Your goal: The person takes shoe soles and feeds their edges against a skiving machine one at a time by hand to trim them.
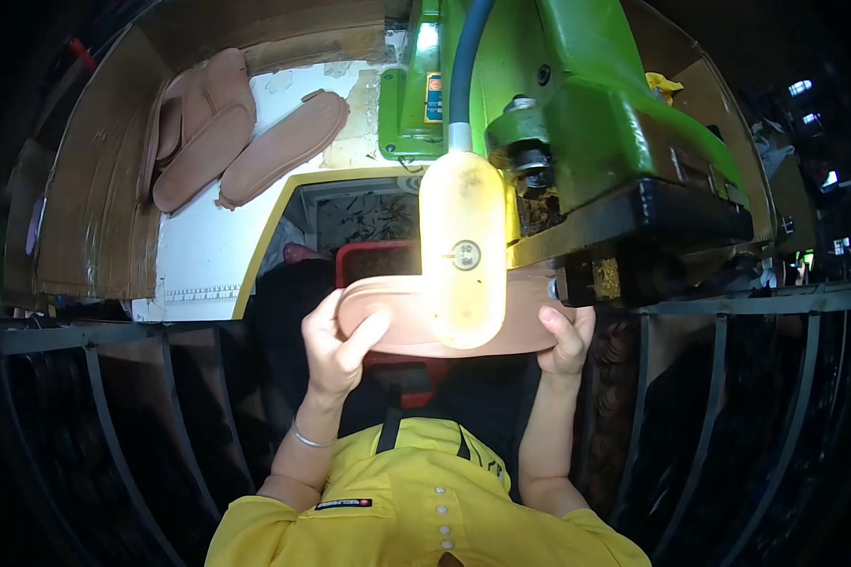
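A pinkish-tan shoe sole (402, 317) is stretched lengthwise between my two hands, in front of the green machine. My left hand (336, 348) grips its left end, the thumb lying on the upper face. At the opposite end my right hand (565, 342) pinches the sole, its thumb also on top. The right end lies close beneath the dark lower part of the green machine (624, 123). A bright lamp (463, 203) on a flexible neck hangs in front and hides the middle of the sole.
Several similar soles (284, 146) lie on the white tabletop (194, 255) at left, beside a cardboard wall (95, 189). A red container (364, 257) sits below, behind the held sole. Metal rails (719, 397) run along both sides.
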